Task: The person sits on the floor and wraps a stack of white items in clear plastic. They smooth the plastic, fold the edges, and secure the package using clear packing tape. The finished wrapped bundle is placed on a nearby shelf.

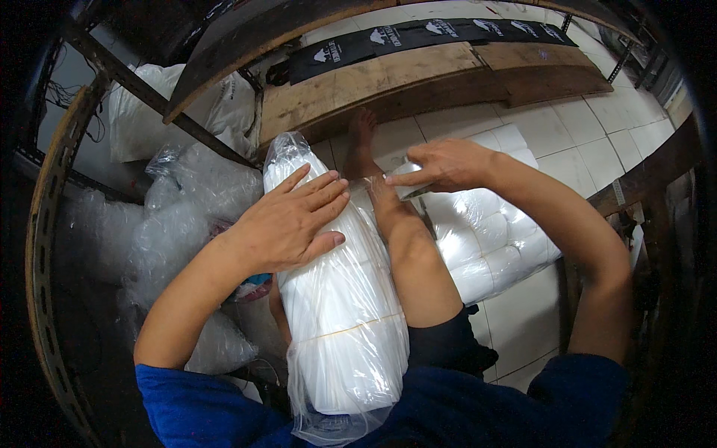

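Note:
A long bundle of white folded sheets or bags [336,358] lies across my lap inside a clear plastic bag. A thin yellowish band crosses the bundle. Flat on its upper part rests my left hand [299,216], fingers stretched out and slightly spread. My right hand [444,168] is beside my shin, to the right of the bundle's far end. Its fingers curl around a pale, shiny thing [409,179] whose kind I cannot make out; the index finger extends to the left. The bag's far end [287,145] is gathered and crumpled.
A clear-wrapped pack of white rounded bundles [485,246] sits on the tiled floor at right. Stuffed clear plastic bags [172,216] and a white sack [142,112] crowd the left. Ahead are a low wooden bench [373,82] with printed black pieces [336,54] and metal shelf frames [142,89].

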Motion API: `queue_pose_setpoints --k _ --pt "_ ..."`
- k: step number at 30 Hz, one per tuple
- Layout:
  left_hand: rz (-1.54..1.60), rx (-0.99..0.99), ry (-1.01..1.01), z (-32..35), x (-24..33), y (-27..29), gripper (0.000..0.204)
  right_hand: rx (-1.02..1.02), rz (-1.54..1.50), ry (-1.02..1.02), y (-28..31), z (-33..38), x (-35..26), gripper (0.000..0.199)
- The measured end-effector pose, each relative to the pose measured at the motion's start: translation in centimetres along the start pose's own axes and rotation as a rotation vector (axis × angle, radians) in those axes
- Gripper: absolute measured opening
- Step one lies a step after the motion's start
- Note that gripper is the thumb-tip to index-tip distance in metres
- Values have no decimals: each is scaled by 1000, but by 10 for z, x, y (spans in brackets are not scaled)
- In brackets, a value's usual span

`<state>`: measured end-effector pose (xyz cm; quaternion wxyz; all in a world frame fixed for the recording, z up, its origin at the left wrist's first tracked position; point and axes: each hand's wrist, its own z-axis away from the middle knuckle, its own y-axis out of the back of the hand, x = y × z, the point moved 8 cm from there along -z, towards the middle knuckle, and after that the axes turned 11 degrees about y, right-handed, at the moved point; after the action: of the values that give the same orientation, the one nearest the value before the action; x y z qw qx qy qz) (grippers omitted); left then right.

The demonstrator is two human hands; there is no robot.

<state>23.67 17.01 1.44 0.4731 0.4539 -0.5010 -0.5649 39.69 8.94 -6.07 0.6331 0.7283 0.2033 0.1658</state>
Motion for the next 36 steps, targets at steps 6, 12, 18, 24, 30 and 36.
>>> queue_pose_setpoints --k 6,12,18,24,30,36 --pt "-18 -208 -2 -16 3 -14 58 -57 -10 73 -19 -29 -10 56" --pt "-150 -433 52 -38 11 -39 72 -33 -52 -43 -12 -15 -12 63" --pt "-281 -682 164 -48 16 -69 80 9 -101 -155 -10 -36 -20 75" --pt "-315 -672 67 -54 15 -73 77 141 53 -216 -13 -38 -27 67" --pt "-91 -651 176 -46 3 -55 57 470 232 -325 -28 -39 -31 45" --pt "457 -534 359 -85 -52 -55 44 541 262 -536 -11 -23 -35 48"
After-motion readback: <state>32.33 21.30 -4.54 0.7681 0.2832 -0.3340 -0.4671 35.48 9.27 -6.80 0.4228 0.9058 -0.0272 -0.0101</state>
